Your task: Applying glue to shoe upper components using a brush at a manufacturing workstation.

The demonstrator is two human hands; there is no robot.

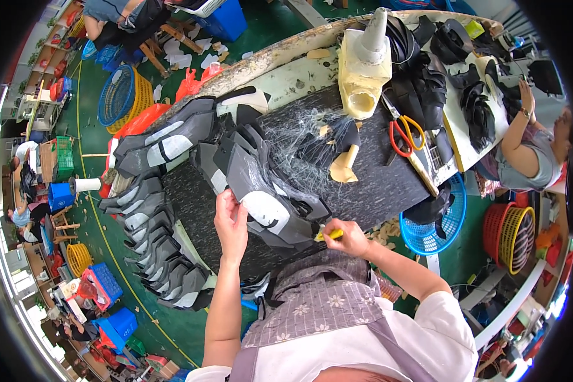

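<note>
On the black worktop [388, 191] in front of me lies a grey and black shoe upper piece [280, 197] with a white patch on it. My left hand [231, 226] is closed on its left edge, thumb and fingers pinching the material. At the near right end of the piece, my right hand [350, 239] grips a small yellow-handled tool [331, 235], its tip down at the piece's edge. Whether that tool is a brush or a blade I cannot tell. More similar grey pieces [172, 137] overlap at the far left, and a long row of them [153, 235] hangs along the left side.
A yellow, glue-crusted container [360, 79] with a grey cone stands at the back. Scissors [404, 137] with red and orange handles lie to its right, near stringy dried glue [305, 143]. A blue basket [434, 223] stands below right. A person [531, 153] sits at the far right.
</note>
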